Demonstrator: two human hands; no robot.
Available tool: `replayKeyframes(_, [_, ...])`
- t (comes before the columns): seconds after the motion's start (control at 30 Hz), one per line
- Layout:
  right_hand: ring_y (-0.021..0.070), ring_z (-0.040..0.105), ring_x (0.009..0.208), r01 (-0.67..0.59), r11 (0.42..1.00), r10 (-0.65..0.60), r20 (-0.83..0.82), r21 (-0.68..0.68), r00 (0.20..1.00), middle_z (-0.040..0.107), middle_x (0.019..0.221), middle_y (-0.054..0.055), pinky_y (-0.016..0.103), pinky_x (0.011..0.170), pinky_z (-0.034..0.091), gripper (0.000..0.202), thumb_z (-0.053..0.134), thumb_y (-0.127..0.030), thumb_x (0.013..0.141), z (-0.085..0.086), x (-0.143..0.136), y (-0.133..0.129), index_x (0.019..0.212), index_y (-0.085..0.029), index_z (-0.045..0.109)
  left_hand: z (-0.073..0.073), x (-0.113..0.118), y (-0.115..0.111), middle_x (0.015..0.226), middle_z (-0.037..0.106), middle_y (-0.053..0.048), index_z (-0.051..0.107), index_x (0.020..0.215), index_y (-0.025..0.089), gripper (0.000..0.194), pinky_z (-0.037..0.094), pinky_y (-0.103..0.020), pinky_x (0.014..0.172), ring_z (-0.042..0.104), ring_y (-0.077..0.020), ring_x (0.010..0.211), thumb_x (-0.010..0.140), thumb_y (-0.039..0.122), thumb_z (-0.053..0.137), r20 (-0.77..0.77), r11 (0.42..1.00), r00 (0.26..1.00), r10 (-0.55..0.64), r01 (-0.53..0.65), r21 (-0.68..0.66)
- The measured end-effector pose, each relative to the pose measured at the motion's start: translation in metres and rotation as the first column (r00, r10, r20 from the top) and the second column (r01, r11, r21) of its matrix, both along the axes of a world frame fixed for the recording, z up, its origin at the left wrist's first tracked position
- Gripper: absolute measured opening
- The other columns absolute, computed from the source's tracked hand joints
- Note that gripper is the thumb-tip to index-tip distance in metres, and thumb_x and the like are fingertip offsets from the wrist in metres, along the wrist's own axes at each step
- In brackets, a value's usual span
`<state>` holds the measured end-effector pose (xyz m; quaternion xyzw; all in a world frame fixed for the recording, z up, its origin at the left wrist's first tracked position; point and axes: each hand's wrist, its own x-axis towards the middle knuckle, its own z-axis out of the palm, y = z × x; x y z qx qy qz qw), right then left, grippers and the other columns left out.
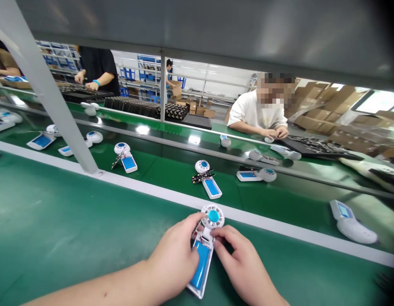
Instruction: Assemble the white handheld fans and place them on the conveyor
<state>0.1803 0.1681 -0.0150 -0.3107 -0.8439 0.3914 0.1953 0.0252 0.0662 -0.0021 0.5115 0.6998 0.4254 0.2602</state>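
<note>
A white handheld fan [201,265] with a round slotted head, a light blue centre and a blue battery in its open handle is between my hands, above the green table. My left hand [174,255] is wrapped round its left side, thumb on the battery's edge and a finger by the head. At the fan's neck, my right hand [239,259] has its thumb and forefinger pinched together; whatever lies between those fingertips is too small to make out. Thin wires and part of a board show at the neck, partly hidden by my left fingers.
Beyond a pale rail [145,189], several open fans lie on the green conveyor [165,174], one with a black circuit board [199,177] across it. A slanted metal post [61,102] stands at left. People work across the line, near black trays [311,148].
</note>
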Motion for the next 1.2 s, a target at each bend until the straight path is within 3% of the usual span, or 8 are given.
replayKeyframes(0.1, [0.0201, 0.064, 0.091, 0.015, 1.0, -0.016, 0.046, 0.019, 0.999, 0.068, 0.094, 0.002, 0.033, 0.083, 0.05, 0.012, 0.053, -0.026, 0.091, 0.001, -0.001, -0.001, 0.085, -0.023, 0.064, 0.003, 0.002, -0.001, 0.118, 0.07, -0.002, 0.057, 0.13, 0.029, 0.068, 0.052, -0.033, 0.092, 0.066, -0.0226, 0.103, 0.068, 0.002, 0.053, 0.029, 1.0, 1.0, -0.012, 0.012, 0.008])
replayKeyframes(0.2, [0.0198, 0.063, 0.092, -0.025, 0.998, 0.02, 0.079, 0.058, 0.997, 0.068, 0.095, 0.002, 0.033, 0.083, 0.049, 0.016, 0.049, -0.024, 0.093, 0.003, -0.002, -0.002, 0.087, -0.024, 0.063, 0.002, 0.003, -0.001, 0.112, 0.071, -0.001, 0.057, 0.129, 0.028, 0.067, 0.053, -0.032, 0.089, 0.068, -0.0209, 0.096, 0.067, 0.002, 0.055, 0.108, 1.0, 0.994, 0.002, 0.001, -0.024])
replayKeyframes(0.37, [0.022, 0.061, 0.085, -0.091, 0.946, 0.041, 0.165, 0.31, 0.985, 0.065, 0.088, 0.004, 0.037, 0.078, 0.048, 0.016, 0.045, -0.019, 0.092, 0.004, -0.003, -0.005, 0.084, -0.021, 0.058, -0.003, 0.003, -0.001, 0.121, 0.065, -0.005, 0.062, 0.127, 0.025, 0.063, 0.047, -0.033, 0.101, 0.062, -0.0213, 0.111, 0.068, 0.002, 0.057, 0.204, 0.998, 0.978, 0.045, -0.053, 0.034])
replayKeyframes(0.47, [0.0209, 0.06, 0.078, -0.049, 0.913, 0.001, 0.117, 0.406, 0.993, 0.063, 0.081, 0.004, 0.035, 0.072, 0.047, 0.017, 0.045, -0.017, 0.09, 0.002, -0.005, -0.011, 0.076, -0.021, 0.053, -0.004, 0.004, -0.001, 0.109, 0.07, -0.003, 0.062, 0.128, 0.025, 0.052, 0.052, -0.032, 0.093, 0.067, -0.0189, 0.099, 0.079, 0.008, 0.055, 0.265, 0.998, 0.963, 0.045, -0.056, 0.034])
replayKeyframes(0.57, [0.0187, 0.06, 0.073, 0.032, 0.908, -0.04, 0.011, 0.418, 0.999, 0.062, 0.076, 0.002, 0.031, 0.068, 0.046, 0.016, 0.046, -0.015, 0.086, -0.001, -0.008, -0.02, 0.072, -0.022, 0.05, -0.002, 0.005, -0.003, 0.1, 0.073, -0.001, 0.067, 0.12, 0.027, 0.042, 0.054, -0.03, 0.084, 0.068, -0.0185, 0.088, 0.082, 0.012, 0.056, 0.182, 0.998, 0.982, 0.052, -0.059, 0.033])
replayKeyframes(0.73, [0.0186, 0.058, 0.07, 0.137, 0.881, -0.121, -0.064, 0.453, 0.991, 0.06, 0.069, 0.001, 0.031, 0.065, 0.044, 0.014, 0.053, -0.015, 0.08, -0.003, -0.012, -0.03, 0.067, -0.022, 0.05, 0.001, 0.009, -0.005, 0.086, 0.073, 0.0, 0.077, 0.087, 0.026, 0.026, 0.052, -0.027, 0.075, 0.067, -0.0175, 0.081, 0.08, 0.009, 0.058, 0.094, 0.998, 0.995, 0.024, -0.029, 0.051])
replayKeyframes(0.97, [0.018, 0.056, 0.07, 0.17, 0.866, -0.13, -0.116, 0.469, 0.985, 0.06, 0.069, 0.0, 0.034, 0.074, 0.043, 0.014, 0.054, -0.014, 0.079, -0.001, -0.016, -0.032, 0.067, -0.022, 0.052, 0.004, 0.011, -0.006, 0.094, 0.076, 0.0, 0.078, 0.094, 0.027, 0.03, 0.054, -0.025, 0.076, 0.068, -0.0163, 0.081, 0.08, 0.007, 0.06, 0.065, 0.997, 0.998, 0.001, -0.005, 0.071])
replayKeyframes(1.2, [0.017, 0.055, 0.067, 0.165, 0.894, -0.133, -0.105, 0.417, 0.985, 0.059, 0.067, 0.0, 0.033, 0.073, 0.042, 0.018, 0.05, -0.014, 0.081, 0.002, -0.013, -0.033, 0.065, -0.022, 0.048, 0.0, 0.01, -0.008, 0.106, 0.075, 0.0, 0.075, 0.106, 0.029, 0.039, 0.055, -0.024, 0.089, 0.069, -0.0154, 0.095, 0.083, 0.004, 0.057, -0.056, 0.984, 0.994, -0.096, 0.103, 0.145])
